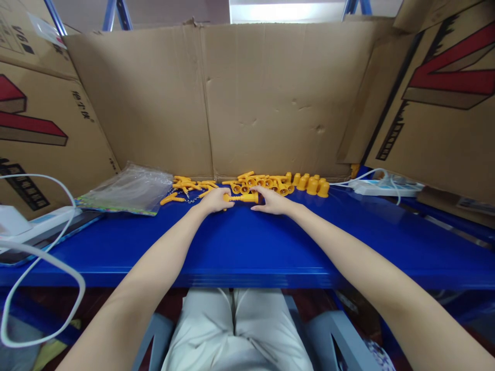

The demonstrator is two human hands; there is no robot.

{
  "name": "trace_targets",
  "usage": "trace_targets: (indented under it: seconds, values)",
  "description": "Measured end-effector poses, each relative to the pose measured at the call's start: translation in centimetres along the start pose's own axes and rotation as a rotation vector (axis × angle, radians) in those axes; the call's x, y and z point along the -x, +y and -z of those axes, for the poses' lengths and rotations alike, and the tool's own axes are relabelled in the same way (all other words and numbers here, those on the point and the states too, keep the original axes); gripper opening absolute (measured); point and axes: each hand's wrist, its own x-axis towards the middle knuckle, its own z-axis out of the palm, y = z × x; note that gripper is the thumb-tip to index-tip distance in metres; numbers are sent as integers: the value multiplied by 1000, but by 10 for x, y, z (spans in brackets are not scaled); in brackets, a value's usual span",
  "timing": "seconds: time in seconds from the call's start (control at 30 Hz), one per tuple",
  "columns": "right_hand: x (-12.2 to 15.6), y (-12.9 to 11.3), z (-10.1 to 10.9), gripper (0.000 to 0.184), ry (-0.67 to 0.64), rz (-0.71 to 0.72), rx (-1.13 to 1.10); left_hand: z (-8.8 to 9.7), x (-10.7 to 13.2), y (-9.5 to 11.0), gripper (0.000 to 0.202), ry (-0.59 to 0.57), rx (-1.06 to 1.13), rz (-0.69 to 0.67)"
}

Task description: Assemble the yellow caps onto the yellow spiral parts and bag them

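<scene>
Both of my hands rest on the blue table [270,247] and hold one small yellow plastic piece [244,197] between them. My left hand [215,201] is closed on its thin ribbed end. My right hand [270,202] pinches its wider cap end. Just behind them, several more yellow pieces lie along the cardboard wall: thin pronged ones [189,186] on the left, a mixed heap [261,182] in the middle, and upright yellow caps [311,184] on the right.
A clear plastic bag [129,189] lies at the left on the table. White cables [42,257] and a power strip [38,224] sit at far left; another power strip [381,187] at right. Cardboard walls [270,98] enclose the back and sides.
</scene>
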Motion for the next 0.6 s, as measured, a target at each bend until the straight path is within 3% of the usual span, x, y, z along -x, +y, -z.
trace_targets:
  seconds: [0.1, 0.33, 0.6]
  values:
    - [-1, 3, 0, 58, -5, -23, -12, 1, 0, -5, 17, -27, -19, 38]
    - [-1, -3, 3, 34, 11, -76, -46, 2, 0, -4, 16, -46, -71, 54]
    - [0, -4, 3, 32, 30, -81, -83, 1, 0, -4, 16, -47, -55, 50]
